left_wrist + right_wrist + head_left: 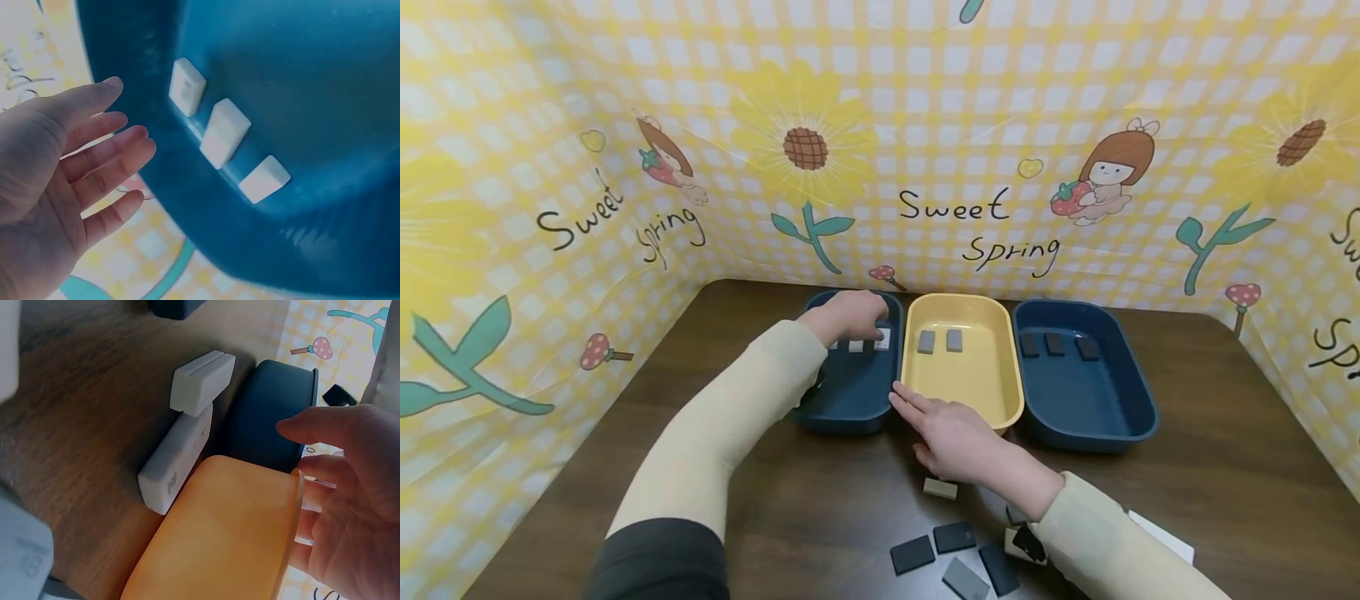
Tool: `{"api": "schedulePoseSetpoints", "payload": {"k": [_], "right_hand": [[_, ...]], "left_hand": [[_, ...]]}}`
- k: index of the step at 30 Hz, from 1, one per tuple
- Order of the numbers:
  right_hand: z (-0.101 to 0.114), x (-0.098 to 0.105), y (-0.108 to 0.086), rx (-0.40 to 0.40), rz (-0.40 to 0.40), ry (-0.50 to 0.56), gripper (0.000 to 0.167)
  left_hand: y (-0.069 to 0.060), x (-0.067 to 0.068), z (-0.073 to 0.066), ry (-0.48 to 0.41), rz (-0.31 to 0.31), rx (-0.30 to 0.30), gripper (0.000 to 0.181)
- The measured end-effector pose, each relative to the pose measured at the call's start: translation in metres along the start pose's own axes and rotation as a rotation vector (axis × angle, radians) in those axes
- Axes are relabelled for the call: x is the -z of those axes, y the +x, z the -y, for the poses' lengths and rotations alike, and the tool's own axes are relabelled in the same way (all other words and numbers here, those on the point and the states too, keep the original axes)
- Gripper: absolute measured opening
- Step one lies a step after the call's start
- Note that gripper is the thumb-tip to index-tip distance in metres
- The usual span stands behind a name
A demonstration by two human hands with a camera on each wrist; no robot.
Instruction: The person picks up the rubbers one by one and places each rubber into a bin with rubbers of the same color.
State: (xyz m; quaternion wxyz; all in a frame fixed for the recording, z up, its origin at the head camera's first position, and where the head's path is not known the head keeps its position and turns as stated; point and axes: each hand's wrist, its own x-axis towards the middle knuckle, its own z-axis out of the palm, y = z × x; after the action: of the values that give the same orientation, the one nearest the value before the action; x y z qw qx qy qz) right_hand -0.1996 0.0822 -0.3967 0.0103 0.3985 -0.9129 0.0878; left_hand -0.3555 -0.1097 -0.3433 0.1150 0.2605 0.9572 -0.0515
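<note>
Over the far end of the left blue bin (850,408) is my left hand (852,314), its fingers loosely bent with nothing between them. Three white blocks (225,132) lie in a row inside that bin; the left wrist view shows the hand apart from them. My right hand (958,435) stretches its fingers over the near end of the yellow bin (973,392), near the left blue bin's corner. It holds nothing; whether it touches the rim I cannot tell. Two white blocks (176,464) rest on the table beside the yellow bin in the right wrist view.
Two grey blocks (954,341) lie in the yellow bin, and three black blocks (1056,344) in the right blue bin (1086,408). Nearer on the table are loose black blocks (912,555), a grey block (966,579) and a white flat item (1161,537). A patterned cloth (880,167) surrounds the table.
</note>
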Motion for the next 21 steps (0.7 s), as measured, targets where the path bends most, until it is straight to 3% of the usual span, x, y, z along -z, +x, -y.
{"api": "schedulePoseSetpoints", "payload": {"k": [7, 15, 21], "right_hand": [[-0.001, 0.003, 0.0, -0.011, 0.027, 0.028, 0.068], [-0.004, 0.006, -0.002, -0.015, 0.029, 0.075, 0.066], [-0.01, 0.013, -0.014, -0.011, -0.07, 0.039, 0.058]], "left_hand": [[-0.031, 0.001, -0.003, 0.03, -0.058, -0.048, 0.039], [-0.069, -0.009, 0.0, -0.045, -0.211, -0.104, 0.034], [-0.094, -0.018, -0.003, -0.071, -0.344, -0.143, 0.028]]}}
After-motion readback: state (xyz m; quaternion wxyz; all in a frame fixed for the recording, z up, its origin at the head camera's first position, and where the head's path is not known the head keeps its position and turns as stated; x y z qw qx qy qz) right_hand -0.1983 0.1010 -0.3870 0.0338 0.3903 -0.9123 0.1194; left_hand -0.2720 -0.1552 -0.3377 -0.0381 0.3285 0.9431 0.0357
